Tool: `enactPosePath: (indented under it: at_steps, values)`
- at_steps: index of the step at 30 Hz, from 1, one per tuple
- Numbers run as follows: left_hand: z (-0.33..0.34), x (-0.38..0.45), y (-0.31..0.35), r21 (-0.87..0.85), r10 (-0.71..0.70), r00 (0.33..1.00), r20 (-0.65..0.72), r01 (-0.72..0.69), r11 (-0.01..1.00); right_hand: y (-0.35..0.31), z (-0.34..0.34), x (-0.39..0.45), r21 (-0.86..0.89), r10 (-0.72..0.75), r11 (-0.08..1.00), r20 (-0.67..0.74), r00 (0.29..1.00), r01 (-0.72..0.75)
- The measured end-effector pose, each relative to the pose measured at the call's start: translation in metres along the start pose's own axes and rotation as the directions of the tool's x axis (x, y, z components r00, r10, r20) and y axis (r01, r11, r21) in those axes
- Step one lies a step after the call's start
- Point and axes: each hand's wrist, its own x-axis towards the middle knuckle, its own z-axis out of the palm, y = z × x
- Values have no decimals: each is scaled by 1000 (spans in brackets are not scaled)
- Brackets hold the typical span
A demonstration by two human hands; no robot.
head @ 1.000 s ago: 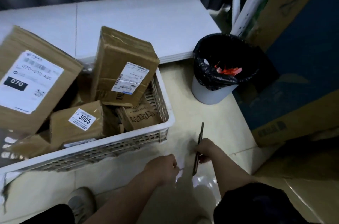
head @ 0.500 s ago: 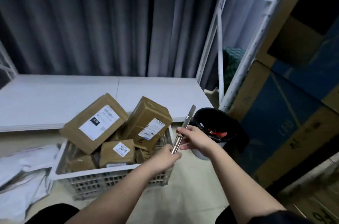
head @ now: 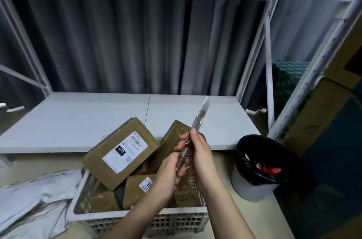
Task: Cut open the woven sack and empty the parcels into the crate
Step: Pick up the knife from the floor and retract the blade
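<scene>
Head cam: I'm holding the utility knife (head: 197,127) w/ both hands, right hand (head: 197,152) wrapped round its body, left hand (head: 166,172) pinching its lower end, blade pointing up. Parcels (head: 119,152) are sitting piled in the crate (head: 137,216); sack (head: 29,197) is lying at its left edge.

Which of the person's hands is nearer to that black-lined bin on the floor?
The right hand. It grips the utility knife above the crate, on the side toward the bin. The left hand holds the knife's lower end, farther from the bin.
</scene>
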Motion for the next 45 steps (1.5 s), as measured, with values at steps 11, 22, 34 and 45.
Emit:
enactPosePath:
  at_steps: [11, 22, 34, 45]
  values:
    - [4, 19, -18, -223, 64, 996, -58, -76, 972, 7, 9, 18, 35, 57, 997, 135, 989, -62]
    - [-6, 19, -19, -172, -15, 996, -83, 0, 985, 21, 14, 13, 15, 203, 978, 150, 968, -208]
    - [-7, 19, -8, -258, 13, 997, -78, -33, 966, 28, 14, 13, 58, 81, 993, 251, 964, -98]
    - [-10, 20, -9, -202, -4, 999, -35, -3, 979, 37, 5, 21, 124, 134, 976, 321, 938, -182]
